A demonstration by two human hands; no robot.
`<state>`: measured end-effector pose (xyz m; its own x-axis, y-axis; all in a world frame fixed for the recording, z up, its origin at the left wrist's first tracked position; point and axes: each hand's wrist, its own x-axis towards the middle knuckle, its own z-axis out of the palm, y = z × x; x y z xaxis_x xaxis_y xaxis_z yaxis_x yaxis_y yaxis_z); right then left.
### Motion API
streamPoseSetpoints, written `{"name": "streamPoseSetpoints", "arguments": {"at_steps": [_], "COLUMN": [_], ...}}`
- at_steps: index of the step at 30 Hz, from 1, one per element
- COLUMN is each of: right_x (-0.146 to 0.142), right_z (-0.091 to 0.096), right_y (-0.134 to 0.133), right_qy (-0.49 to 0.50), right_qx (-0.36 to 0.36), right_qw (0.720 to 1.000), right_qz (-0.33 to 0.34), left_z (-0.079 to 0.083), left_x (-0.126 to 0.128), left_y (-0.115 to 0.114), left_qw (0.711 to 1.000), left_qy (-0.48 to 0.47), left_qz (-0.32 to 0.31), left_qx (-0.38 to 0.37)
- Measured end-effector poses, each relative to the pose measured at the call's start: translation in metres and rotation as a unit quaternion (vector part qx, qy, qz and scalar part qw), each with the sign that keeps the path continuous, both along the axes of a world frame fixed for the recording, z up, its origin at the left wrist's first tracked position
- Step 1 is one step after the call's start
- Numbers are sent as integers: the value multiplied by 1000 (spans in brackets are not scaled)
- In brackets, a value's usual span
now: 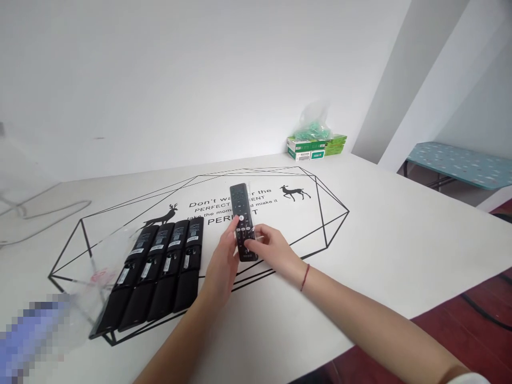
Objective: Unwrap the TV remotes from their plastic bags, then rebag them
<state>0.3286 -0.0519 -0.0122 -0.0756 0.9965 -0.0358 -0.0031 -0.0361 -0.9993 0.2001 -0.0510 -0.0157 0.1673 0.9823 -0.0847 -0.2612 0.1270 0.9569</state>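
A black remote control [239, 198] is held above the table, buttons facing up, with clear plastic film showing along its right side. My left hand [222, 264] grips its lower left edge, the thumb near a white button. On the lower right, my right hand [274, 248] is closed on it, thumb over the bottom buttons. Left of my hands, several black remote controls [160, 277] lie side by side in a row. They are back side up, with white labels showing on them. A clear plastic bag [100, 277] lies beside that row.
The white table [384, 250] bears printed black lines, deer and lettering. Green and white boxes [306, 149] stand at the back against the wall, topped by a clear bag [314, 125] with green contents. A blue patterned table [460, 162] is at the right. A pixelated blue patch covers the lower left.
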Motion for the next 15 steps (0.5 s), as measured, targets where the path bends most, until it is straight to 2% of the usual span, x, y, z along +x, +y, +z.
{"name": "streamPoseSetpoints", "arguments": {"at_steps": [3, 5, 8, 11, 15], "right_x": [2, 4, 8, 13, 15], "right_z": [2, 3, 3, 2, -1], "right_y": [3, 5, 8, 11, 15], "right_qy": [106, 142, 161, 170, 156], "right_qx": [-20, -25, -19, -12, -26], "right_qw": [994, 989, 986, 984, 987], "right_qz": [15, 22, 45, 57, 26], "left_z": [1, 1, 0, 2, 1], "left_x": [-3, -5, -7, -8, -9], "left_y": [5, 8, 10, 9, 10], "left_qw": [998, 996, 998, 998, 995], "left_qy": [7, 31, 49, 50, 79], "left_qz": [50, 41, -2, 34, 63], "left_qx": [-36, -67, -47, -20, -4]}}
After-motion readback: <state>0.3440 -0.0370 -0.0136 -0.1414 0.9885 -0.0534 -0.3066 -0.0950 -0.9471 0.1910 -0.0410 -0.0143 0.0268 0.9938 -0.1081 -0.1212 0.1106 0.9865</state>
